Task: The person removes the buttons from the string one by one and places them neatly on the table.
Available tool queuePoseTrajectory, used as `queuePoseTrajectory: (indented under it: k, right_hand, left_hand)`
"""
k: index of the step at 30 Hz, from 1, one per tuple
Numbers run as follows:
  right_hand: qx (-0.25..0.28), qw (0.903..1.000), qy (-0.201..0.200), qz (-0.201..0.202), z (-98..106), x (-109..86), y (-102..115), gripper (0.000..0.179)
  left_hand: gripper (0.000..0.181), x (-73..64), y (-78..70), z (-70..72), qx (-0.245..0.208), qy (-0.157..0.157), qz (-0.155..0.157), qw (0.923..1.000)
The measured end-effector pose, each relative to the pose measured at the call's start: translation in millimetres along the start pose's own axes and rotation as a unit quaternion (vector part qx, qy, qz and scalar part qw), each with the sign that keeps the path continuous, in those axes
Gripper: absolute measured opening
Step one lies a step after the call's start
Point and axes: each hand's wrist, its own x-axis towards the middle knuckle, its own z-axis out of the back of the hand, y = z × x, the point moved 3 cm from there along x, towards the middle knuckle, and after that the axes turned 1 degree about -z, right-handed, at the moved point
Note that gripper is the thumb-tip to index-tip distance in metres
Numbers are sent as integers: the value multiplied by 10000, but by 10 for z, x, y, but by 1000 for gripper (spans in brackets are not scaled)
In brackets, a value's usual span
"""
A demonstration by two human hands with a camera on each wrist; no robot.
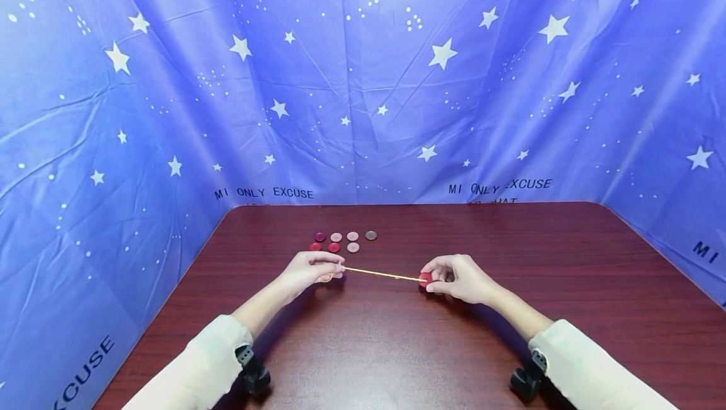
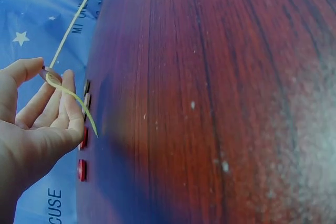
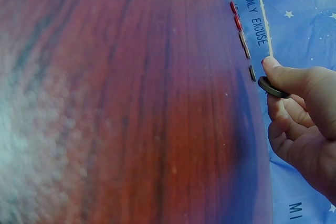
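Between the thumb and finger of my left hand (image 1: 306, 271) is a small pinkish button (image 2: 50, 74), held on edge above the table. A yellow string (image 1: 380, 273) passes through it, and its loose tail (image 2: 84, 109) hangs below. My right hand (image 1: 462, 279) pinches a red button (image 1: 425, 279) at the other end of the string. In the right wrist view a dark round disc edge (image 3: 273, 87) shows between that thumb and the fingers. The string stretches nearly straight from one hand to the other.
Behind the left hand, several buttons lie in two short rows on the dark red wooden table (image 1: 363, 347), among them a purple one (image 1: 320, 237), pale pink ones (image 1: 353, 236) and a brown one (image 1: 371, 235). A blue star-printed curtain (image 1: 351, 82) surrounds the table.
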Motion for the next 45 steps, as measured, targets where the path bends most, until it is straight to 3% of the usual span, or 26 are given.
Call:
queuePoseTrajectory:
  k: [14,25,45]
  right_hand:
    - [-40,9997,-101,225,29,1,-34,21]
    - [7,10000,7,4,38,-19,-22,25]
    - [18,10000,-23,52,55,-47,-43,23]
  left_hand:
    - [40,-68,8,127,41,-144,60,9999]
    - [40,-113,16,171,107,-208,116,9997]
    - [39,-148,90,284,31,-454,236,9987]
